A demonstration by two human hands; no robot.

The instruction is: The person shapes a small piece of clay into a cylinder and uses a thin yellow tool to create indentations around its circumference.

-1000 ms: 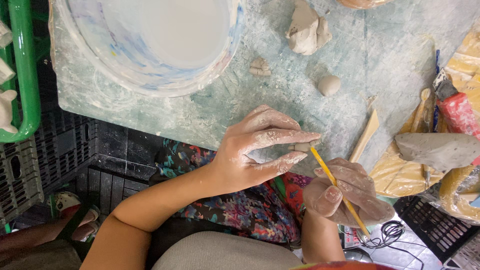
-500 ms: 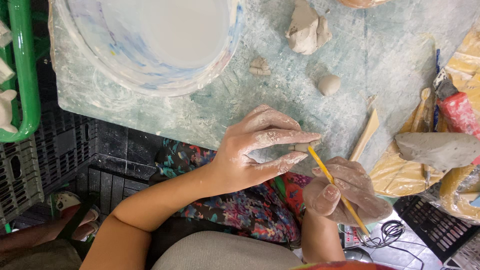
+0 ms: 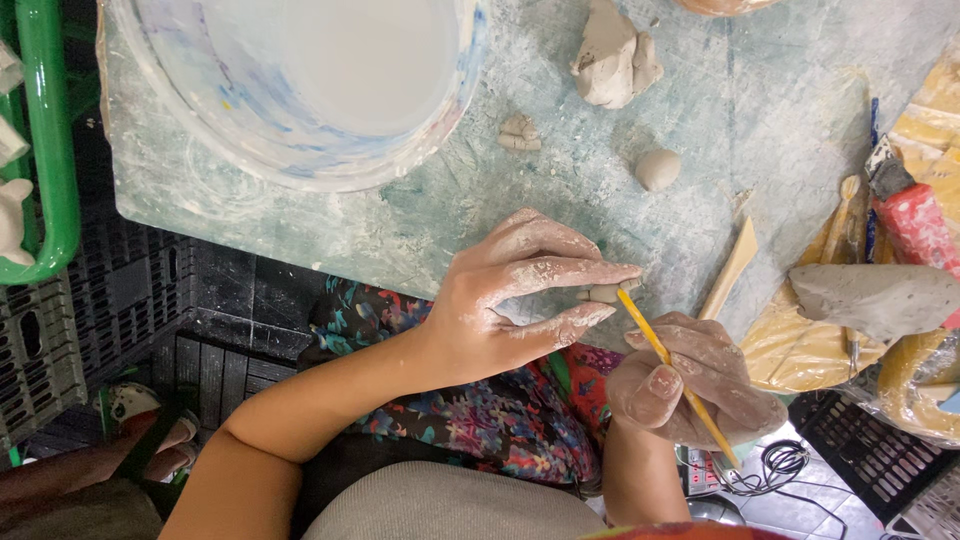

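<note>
My left hand [image 3: 520, 295], dusted with dry clay, pinches a small grey clay piece [image 3: 604, 293] between thumb and fingers at the near edge of the worktable [image 3: 600, 190]. My right hand [image 3: 700, 385] grips a thin yellow stick tool [image 3: 672, 368], whose tip touches the small clay piece. Both hands hover just over the table's edge, above my lap covered in floral fabric.
A large white bowl [image 3: 300, 80] stands at the table's far left. A clay lump [image 3: 615, 55], a small clay scrap [image 3: 519, 132] and a clay ball [image 3: 657, 168] lie on the table. A wooden modelling tool [image 3: 730, 270] and a grey clay slab [image 3: 875, 300] on yellow plastic lie right. Black crates sit below left.
The yellow tool's tip has shifted slightly against the small clay piece; both hands otherwise hold the same place.
</note>
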